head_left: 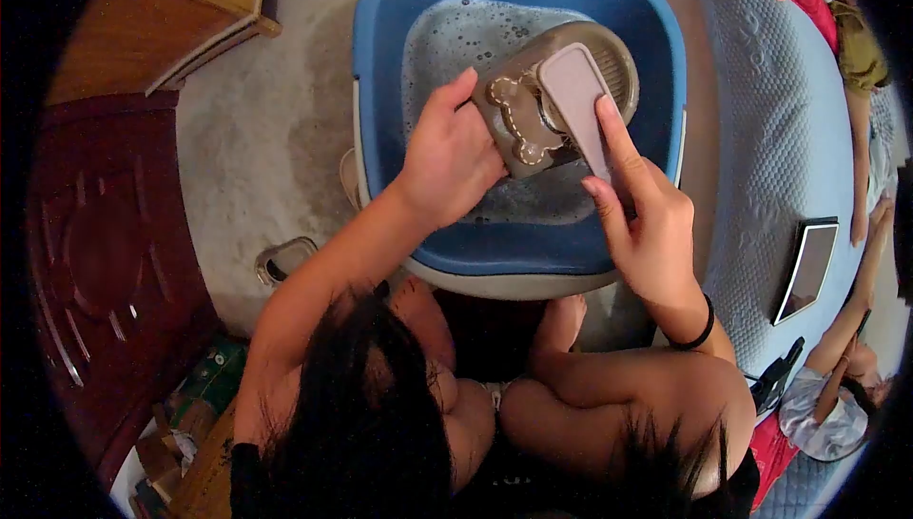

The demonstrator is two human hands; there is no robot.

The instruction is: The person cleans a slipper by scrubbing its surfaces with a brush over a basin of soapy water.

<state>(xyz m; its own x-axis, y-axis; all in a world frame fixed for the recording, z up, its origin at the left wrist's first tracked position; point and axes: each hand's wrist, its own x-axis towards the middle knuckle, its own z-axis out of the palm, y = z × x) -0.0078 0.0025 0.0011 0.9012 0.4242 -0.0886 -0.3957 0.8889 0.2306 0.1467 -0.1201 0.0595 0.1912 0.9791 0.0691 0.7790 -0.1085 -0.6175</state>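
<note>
My left hand is closed round the near left end of a brown slipper with a bear-shaped, stitched patch. The slipper is tilted above soapy water in a blue basin. In my right hand is a pale pinkish-grey brush, its smooth back facing up and its far end over the slipper's upper. The brush's underside is hidden.
Another slipper lies on the floor left of the basin. A dark red door panel and wooden furniture stand at the left. On the right, a bed holds a tablet and a person.
</note>
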